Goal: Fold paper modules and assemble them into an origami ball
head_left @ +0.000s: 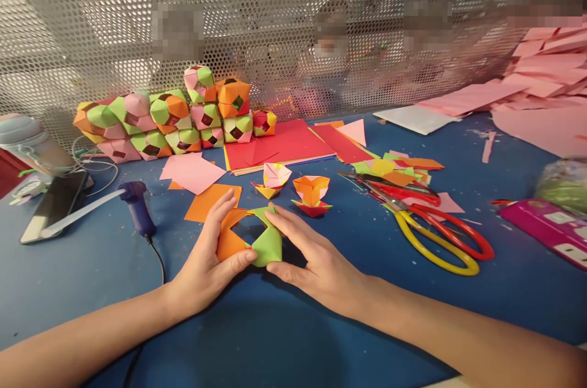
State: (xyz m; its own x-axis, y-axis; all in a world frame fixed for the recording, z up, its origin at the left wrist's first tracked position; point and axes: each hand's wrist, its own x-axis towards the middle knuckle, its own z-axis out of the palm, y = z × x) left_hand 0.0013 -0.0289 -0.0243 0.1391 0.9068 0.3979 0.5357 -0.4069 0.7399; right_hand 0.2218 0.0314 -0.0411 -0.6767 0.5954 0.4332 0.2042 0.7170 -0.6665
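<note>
An orange and green folded paper piece (268, 246) with an open middle is held between my two hands, close above the blue table. My left hand (206, 263) grips its orange side, thumb along the near edge. On the green side, my right hand (316, 256) has its fingers at the top and its thumb low down. Just beyond lie two small folded paper units, one pink and yellow (274, 179), the other orange with red and green (312, 192). An orange paper sheet (206, 201) rests by my left fingertips.
Finished paper balls (169, 116) are stacked against the perforated metal screen (275, 27). Red sheets (284, 146) lie before it. Scissors with red and yellow handles (440, 241) and paper scraps sit right. A purple glue gun (140, 208), phone (55, 208) and bottle (34, 143) are left.
</note>
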